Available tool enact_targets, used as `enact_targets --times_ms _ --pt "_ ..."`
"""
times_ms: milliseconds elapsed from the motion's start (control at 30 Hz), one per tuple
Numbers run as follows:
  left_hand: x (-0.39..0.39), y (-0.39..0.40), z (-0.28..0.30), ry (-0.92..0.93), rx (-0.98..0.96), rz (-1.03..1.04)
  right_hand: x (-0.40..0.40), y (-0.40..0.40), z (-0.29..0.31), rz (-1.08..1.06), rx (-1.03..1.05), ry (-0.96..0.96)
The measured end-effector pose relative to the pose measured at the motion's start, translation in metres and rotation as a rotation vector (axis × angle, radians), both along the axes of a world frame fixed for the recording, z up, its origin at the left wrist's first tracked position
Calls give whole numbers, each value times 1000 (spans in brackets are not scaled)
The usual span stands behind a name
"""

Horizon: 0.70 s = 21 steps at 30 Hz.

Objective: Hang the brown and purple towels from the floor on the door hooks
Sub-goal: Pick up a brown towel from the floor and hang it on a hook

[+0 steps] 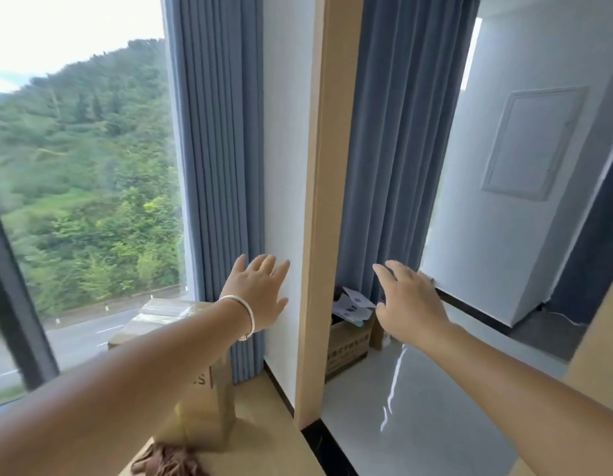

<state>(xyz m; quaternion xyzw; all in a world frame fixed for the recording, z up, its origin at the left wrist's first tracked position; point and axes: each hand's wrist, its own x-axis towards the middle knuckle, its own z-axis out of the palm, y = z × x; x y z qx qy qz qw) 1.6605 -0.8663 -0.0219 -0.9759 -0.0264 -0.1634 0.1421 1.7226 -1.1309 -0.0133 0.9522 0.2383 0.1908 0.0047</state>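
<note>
The brown towel (169,462) lay crumpled on the floor (263,438), orientation indeterminate. The left hand (260,292) and right hand (409,300) were spread, empty.

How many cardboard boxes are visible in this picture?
2. One cardboard box stands on the floor under the left forearm, by the left curtain; another box stands past the wooden frame, below the right curtain. More may be hidden.

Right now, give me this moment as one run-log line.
left hand: open, empty | right hand: open, empty | brown towel: on floor beside cardboard box | purple towel, hooks: not in view
</note>
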Motion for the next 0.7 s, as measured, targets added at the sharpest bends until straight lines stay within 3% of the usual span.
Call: enact_targets --times_ms 300,700 --pt "13 156 -33 10 -18 252 76 173 -37 295 -42 71" --pt "79 373 -88 59 -154 507 168 426 -71 521 -150 95"
